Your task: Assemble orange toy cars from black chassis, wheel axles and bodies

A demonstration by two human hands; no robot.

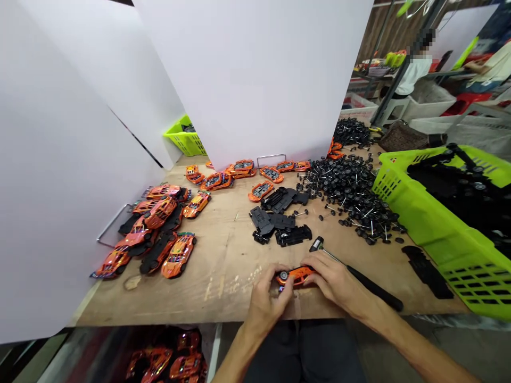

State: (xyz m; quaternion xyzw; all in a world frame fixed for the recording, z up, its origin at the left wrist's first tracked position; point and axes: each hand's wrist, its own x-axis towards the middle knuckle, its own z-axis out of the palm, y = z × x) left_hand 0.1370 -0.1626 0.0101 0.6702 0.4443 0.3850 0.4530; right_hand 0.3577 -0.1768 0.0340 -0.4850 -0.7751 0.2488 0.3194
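two hands hold one small orange toy car (298, 274) between them, right over the near edge of the wooden surface (223, 266). the left hand (266, 300) curls its fingers closed around the end that shows a black wheel, and the right hand (331, 282) wraps the other end, so the car sits mostly hidden inside both grips. just beside the right hand lies a black-handled tool (375, 287) with a metal shaft, its tip pointing ahead; i cannot tell whether the hand touches it. straight ahead of the hands sit black car chassis plates (275, 223), and ahead to the right spreads a heap of black wheels on axles (347, 197). farther right stands a lime green plastic basket (393, 178) of black parts (455, 181). left of the hands lie many orange car bodies (159, 234).
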